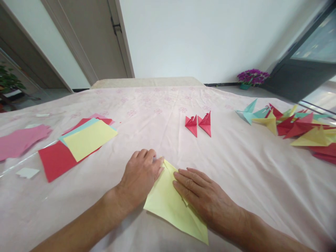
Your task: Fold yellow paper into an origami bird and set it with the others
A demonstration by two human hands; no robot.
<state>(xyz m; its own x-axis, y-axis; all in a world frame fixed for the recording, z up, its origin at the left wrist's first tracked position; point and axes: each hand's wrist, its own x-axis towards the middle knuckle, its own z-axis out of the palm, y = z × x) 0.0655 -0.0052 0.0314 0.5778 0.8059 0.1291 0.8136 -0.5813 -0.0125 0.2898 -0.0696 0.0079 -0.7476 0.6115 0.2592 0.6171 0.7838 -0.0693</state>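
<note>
A sheet of yellow paper [168,201] lies in front of me on the cloth, with a folded edge along its right side. My left hand [140,175] is closed at the paper's top corner, its thumb on the edge and its other fingers curled. Stretched out flat, my right hand [206,196] presses on the right side of the sheet and hides part of the fold. Beyond my hands stand two red folded paper pieces, a left one [191,126] and a right one [205,124], side by side.
Red, blue and yellow sheets [90,138] overlap at the left, near pink paper [25,140] and a white scrap [27,173]. Several coloured folded papers [296,124] are heaped at the right. A pale flowered tablecloth [147,122] covers the table.
</note>
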